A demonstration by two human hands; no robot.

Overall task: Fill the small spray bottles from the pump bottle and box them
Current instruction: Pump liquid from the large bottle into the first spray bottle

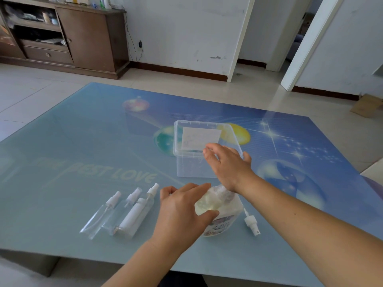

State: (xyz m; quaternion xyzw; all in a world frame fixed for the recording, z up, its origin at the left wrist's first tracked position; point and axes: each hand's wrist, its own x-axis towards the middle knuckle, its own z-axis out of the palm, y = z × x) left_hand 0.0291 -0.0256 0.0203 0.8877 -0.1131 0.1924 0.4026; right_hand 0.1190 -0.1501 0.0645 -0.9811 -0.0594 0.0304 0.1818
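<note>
The pump bottle, pale with a printed label, stands near the table's front edge. My left hand grips its body from the left. My right hand hovers above the bottle's top with relaxed fingers, in front of the clear plastic box; whether it touches the pump head is hidden. Three clear small spray bottles with white heads lie side by side to the left. A loose white spray head lies on the table right of the pump bottle.
The glass table has a blue printed top. A paper label shows inside the box. A brown cabinet stands on the far left, a cardboard box on the floor at right.
</note>
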